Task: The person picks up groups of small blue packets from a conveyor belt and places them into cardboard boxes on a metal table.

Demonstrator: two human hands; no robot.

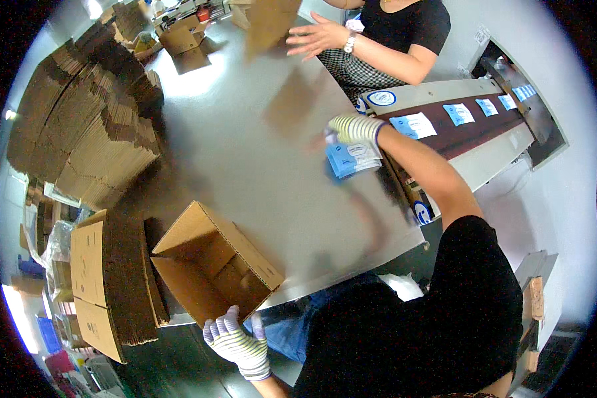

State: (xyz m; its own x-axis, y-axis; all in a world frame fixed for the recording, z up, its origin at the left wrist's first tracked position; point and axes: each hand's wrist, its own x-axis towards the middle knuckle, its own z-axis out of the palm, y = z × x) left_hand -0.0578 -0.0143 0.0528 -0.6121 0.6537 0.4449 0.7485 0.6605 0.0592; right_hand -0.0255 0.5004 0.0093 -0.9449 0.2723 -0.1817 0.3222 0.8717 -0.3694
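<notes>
My left hand, in a striped knit glove, grips the near edge of an open cardboard box. The box tilts at the table's near edge, its mouth facing me, and no contents show inside. Stretched out to the far right, my right hand wears a matching glove. Its fingers close over the upper edge of several blue-and-white packets by the conveyor. Motion blur and the packets partly hide those fingertips.
Similar packets lie in a row on the brown conveyor belt at right. Flattened cartons are stacked along the left, more nearer me. Across the metal table, a co-worker's hand is beside a blurred cardboard piece.
</notes>
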